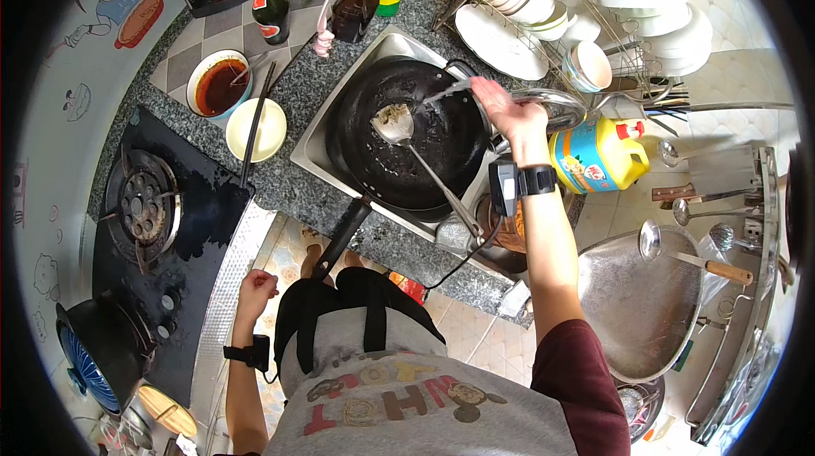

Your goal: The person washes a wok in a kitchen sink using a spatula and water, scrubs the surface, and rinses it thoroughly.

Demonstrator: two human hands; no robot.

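A black wok (439, 163) rests in the stainless steel sink (318, 147), its long handle reaching over the counter's front edge. Inside lies a metal spatula (398, 131) with pale food residue on its blade; its handle leans over the rim towards the front right. Clear water streams into the wok from beside the fingertips of my right hand (506, 113). This hand is palm up with its fingers stretched out, holding nothing visible, at the wok's right rim. My left hand (256, 293) hangs low by the stove's front edge, fingers curled in and nothing seen in them.
Left of the sink stand a bowl of red-brown sauce (219, 86) and a cream bowl (256, 130) with chopsticks (258, 128) across it. A gas stove (137, 207) lies farther left. A yellow oil jug (592, 156) and a dish rack (509, 26) stand right of the sink.
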